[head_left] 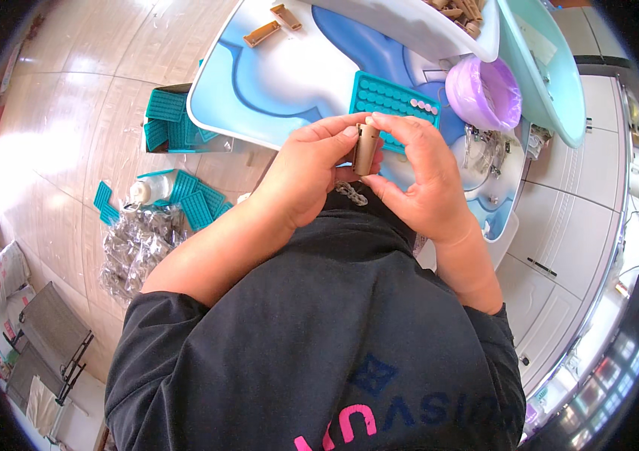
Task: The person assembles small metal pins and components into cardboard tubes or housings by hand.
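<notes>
The left hand (308, 161) and right hand (426, 173) pinch a tan tubular piece (366, 152) between them, near the teal tray (370, 84), and uneven thumb pressure could make it slip, though fingers partly hide the contact.

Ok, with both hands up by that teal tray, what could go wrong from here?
The tan piece, held in the fingers of the left hand and right hand, could slip if either grip loosens. If dropped, it might jolt the pale discs at one end of the teal tray. Two loose brown parts lie toward the left edge of the blue-and-white table and could fall if bumped.
</notes>
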A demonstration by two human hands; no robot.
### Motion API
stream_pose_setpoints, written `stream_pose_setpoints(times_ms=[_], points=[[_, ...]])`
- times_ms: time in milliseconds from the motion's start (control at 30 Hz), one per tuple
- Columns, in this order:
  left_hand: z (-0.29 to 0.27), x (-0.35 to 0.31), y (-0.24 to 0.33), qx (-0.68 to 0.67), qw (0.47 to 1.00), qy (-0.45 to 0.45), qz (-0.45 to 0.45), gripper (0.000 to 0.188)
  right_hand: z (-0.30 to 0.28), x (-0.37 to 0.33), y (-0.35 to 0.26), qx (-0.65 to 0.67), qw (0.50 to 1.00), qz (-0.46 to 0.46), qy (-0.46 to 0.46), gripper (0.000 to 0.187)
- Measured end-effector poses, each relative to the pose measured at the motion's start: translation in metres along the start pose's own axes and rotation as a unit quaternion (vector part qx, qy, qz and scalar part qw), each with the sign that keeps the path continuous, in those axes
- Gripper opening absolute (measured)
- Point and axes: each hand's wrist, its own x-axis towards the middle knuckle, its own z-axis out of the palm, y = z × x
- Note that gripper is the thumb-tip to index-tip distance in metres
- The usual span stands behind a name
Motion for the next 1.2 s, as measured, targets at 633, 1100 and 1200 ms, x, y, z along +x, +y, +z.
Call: stream_pose_setpoints(times_ms=[633,1100,1200], points=[[0.007,-0.002,-0.014,0.177,0.977,-0.07,0.094,0.048,-0.007,-0.012,0.011,0.075,0.992,0.089,0.055,0.04],[0.016,-0.006,0.007,0.363,0.928,-0.08,0.032,0.034,-0.004,-0.043,0.018,0.469,0.827,0.265,0.16,0.031],[0.02,-0.006,0.005,0.43,0.899,-0.059,0.055,0.027,0.003,-0.048,0.018,0.488,0.817,0.248,0.182,0.03]])
